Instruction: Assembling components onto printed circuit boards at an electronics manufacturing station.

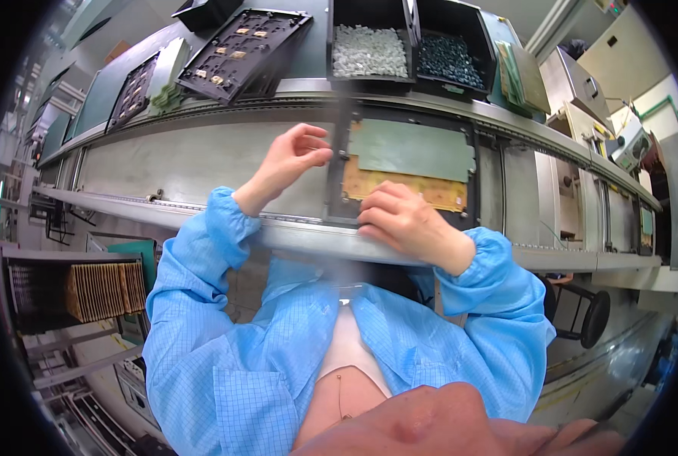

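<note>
A black carrier frame [337,163] lies on the conveyor rails, holding a green circuit board [415,148] and a tan board [430,191] below it. My left hand [293,156] is at the frame's left edge, thumb and fingers pinched together near a small part; what it grips is too small to tell. My right hand [403,220] rests palm down on the frame's near edge, over the tan board. Both arms wear blue sleeves.
Beyond the rail stand a bin of white parts [369,49] and a bin of dark parts [449,61]. Black trays [240,49] with small tan pieces lie at the back left. A rack of tan boards [103,289] sits low left. Machine housings [582,83] stand right.
</note>
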A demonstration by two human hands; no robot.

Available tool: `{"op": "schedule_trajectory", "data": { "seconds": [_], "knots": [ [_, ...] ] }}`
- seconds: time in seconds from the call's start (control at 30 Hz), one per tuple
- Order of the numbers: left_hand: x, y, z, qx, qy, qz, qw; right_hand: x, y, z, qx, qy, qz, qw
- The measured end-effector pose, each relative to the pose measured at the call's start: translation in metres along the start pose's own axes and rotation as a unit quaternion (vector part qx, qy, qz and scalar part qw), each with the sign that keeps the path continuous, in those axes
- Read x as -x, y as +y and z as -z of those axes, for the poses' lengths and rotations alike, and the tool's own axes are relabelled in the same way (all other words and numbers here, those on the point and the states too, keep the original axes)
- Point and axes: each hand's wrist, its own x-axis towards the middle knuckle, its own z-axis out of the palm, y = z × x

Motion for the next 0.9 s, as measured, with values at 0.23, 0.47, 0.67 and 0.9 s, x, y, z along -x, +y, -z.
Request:
{"op": "schedule_trajectory", "data": {
  "seconds": [0.23, 0.47, 0.67, 0.9],
  "knots": [
    [-0.046, -0.009, -0.086, 0.076, -0.130, -0.034, 0.988, 0.027, 0.023, -0.008, 0.046, -0.099, -0.039, 0.993],
    [-0.071, 0.010, -0.099, 0.172, 0.058, -0.074, 0.981, 0.081, 0.037, 0.036, 0.150, -0.087, -0.173, 0.970],
    [-0.057, -0.004, 0.041, 0.283, 0.421, -0.056, 0.860, 0.122, 0.046, 0.070, 0.239, -0.126, -0.295, 0.916],
    [-0.079, -0.016, 0.102, 0.382, 0.340, 0.035, 0.859, 0.140, 0.069, 0.087, 0.316, -0.160, -0.374, 0.857]
  ]
}}
